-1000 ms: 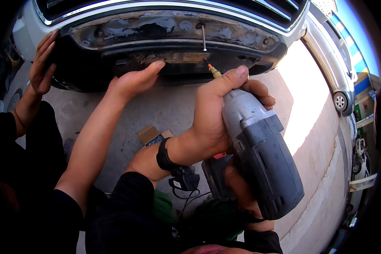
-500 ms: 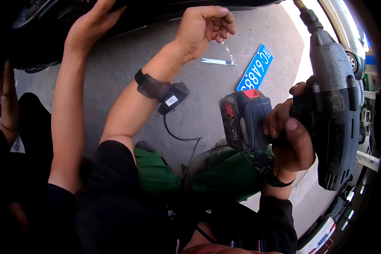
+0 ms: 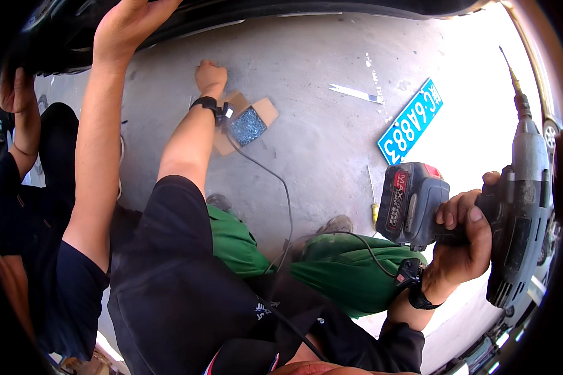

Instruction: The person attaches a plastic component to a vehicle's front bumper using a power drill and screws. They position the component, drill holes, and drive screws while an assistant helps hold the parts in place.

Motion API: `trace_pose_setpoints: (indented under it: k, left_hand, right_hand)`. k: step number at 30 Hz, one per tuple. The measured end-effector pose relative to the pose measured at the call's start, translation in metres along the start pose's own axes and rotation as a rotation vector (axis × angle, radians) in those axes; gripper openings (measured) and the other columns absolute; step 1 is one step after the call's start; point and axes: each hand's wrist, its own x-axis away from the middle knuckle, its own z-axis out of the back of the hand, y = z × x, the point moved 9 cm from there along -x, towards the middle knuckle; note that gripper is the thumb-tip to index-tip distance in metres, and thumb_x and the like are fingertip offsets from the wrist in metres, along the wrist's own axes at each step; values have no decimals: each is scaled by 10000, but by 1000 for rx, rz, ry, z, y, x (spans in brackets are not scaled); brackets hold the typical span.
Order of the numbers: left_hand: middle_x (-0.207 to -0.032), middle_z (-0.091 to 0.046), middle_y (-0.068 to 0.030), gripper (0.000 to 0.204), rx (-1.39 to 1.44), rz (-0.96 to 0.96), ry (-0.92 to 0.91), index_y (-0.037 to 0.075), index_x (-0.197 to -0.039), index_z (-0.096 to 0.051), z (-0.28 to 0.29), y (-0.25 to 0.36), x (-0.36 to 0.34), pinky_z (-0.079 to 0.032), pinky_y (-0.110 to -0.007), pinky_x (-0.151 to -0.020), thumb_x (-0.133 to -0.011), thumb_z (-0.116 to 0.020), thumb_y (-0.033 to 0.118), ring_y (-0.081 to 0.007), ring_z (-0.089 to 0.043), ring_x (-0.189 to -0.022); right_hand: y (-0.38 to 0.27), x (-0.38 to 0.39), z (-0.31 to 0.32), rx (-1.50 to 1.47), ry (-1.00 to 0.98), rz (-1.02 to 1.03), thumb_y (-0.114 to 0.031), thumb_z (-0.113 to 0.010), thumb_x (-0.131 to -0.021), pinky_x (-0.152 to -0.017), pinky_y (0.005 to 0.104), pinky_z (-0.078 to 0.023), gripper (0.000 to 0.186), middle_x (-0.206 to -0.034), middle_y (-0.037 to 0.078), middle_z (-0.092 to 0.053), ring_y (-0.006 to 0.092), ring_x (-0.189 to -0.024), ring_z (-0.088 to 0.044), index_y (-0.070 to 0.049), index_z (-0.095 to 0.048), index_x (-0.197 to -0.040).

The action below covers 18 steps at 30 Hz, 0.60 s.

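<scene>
My right hand (image 3: 463,234) grips the handle of a cordless impact driver (image 3: 520,212), which points away from me with a long thin bit (image 3: 510,65) in its nose. Its chunky battery (image 3: 413,203) hangs to the left of my fingers. My left hand (image 3: 211,78) is stretched out low, fingers curled in, just beyond an open cardboard box (image 3: 266,112). Small bluish screws (image 3: 247,127) fill the box. Whatever my left fingers hold, if anything, is hidden. A cabled black band (image 3: 206,104) circles my left wrist.
A blue licence plate (image 3: 411,122) lies on the concrete floor, near a flat silver forked tool (image 3: 355,94). A yellow-handled screwdriver (image 3: 375,215) rests by my shoe (image 3: 338,225). At left, a co-worker's arm (image 3: 97,150) reaches up to a black car body (image 3: 244,19) across the top.
My left hand has dropped from the upper middle to beside the box of screws, which has come into view. The driver shows farther right and lower, its long bit now visible.
</scene>
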Motion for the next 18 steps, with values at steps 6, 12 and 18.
trace_pose_setpoints:
  k: [6,12,18]
  left_hand:
    - [-1026,-721,-236,255,-305,464,-58,-20,-946,-738,39,-192,3,-533,-464,-878,-817,-658,185,-352,-691,-1014]
    - [-837,-734,-184,214,-116,680,62,-16,-855,-743,75,-194,41,-554,-409,-705,-801,-695,186,-323,-725,-767]
    - [-799,-728,-170,184,-239,617,-123,-9,-798,-727,62,-223,35,-551,-404,-666,-803,-659,162,-317,-720,-722]
  right_hand:
    - [19,-26,18,-76,-116,-43,-140,-621,-823,-565,297,-440,591,-664,63,-502,158,-555,-508,68,-434,-1344]
    - [22,-22,14,-114,-145,-62,-149,-640,-814,-565,291,-446,572,-656,62,-504,155,-553,-514,65,-452,-1310]
    - [22,-19,7,-105,-155,-121,-131,-646,-799,-569,281,-445,543,-650,53,-498,144,-559,-505,72,-463,-1269]
